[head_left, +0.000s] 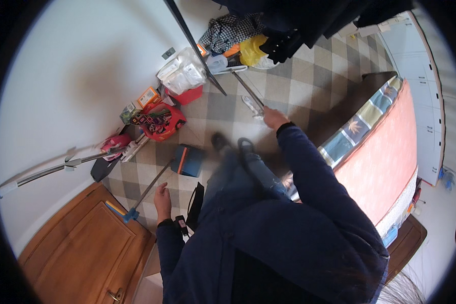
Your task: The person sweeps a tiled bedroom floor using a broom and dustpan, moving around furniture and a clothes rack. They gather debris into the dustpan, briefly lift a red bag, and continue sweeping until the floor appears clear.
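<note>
My right hand is closed around a long grey metal pole. The pole slants up and away toward the pile of bags at the far wall. My left hand hangs low with its fingers loose, just right of the thin handle of a blue dustpan. The hand does not seem to grip that handle. The dustpan stands on the checkered floor, left of my dark shoes. I wear a dark blue jacket and jeans.
Along the white wall lie a red bag, white plastic bags, a red box and a yellow bag. A mop leans on the wall at left. A wooden door is lower left and a bed with an orange cover at right.
</note>
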